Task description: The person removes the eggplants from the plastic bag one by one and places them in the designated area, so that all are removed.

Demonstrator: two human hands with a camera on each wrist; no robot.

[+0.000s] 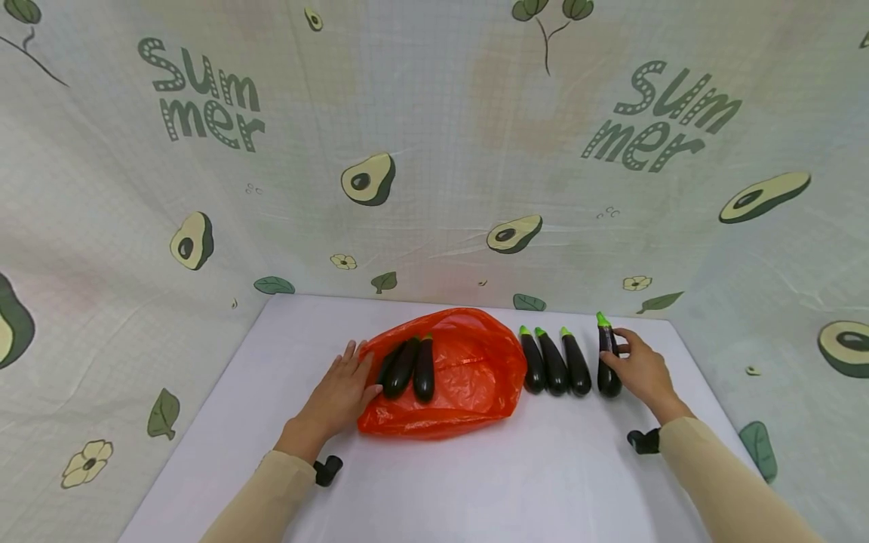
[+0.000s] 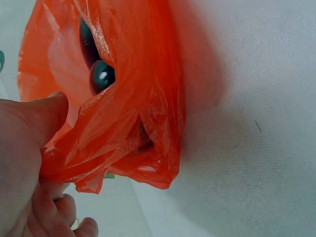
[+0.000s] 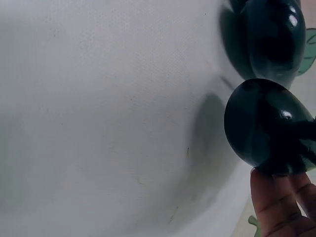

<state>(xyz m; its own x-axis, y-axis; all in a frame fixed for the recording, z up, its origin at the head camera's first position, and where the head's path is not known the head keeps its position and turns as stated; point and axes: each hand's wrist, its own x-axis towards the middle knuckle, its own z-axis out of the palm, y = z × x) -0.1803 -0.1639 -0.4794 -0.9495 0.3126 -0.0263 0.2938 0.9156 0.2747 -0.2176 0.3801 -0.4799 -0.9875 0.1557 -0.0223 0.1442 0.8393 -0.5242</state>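
A red plastic bag [image 1: 475, 377] lies with its mouth open toward me, and several eggplants [image 1: 424, 369] rest inside at its left side. My left hand [image 1: 346, 392] holds the bag's left rim; in the left wrist view the thumb [image 2: 52, 111] is on the inner side of the red film and the fingers are outside it. At the right, my right hand [image 1: 638, 369] grips a dark eggplant [image 1: 606, 362] with a bright green stem end, thumb across its front and fingers along its right side. The right wrist view shows the round end of this eggplant [image 3: 261, 128] close up.
Three more eggplants [image 1: 555, 366] lie side by side on the white table [image 1: 475, 483], between the bag and my right hand. The leftmost one touches or nearly meets the bag's edge. A cloth printed with avocados [image 1: 370, 179] hangs behind the table and along its sides.
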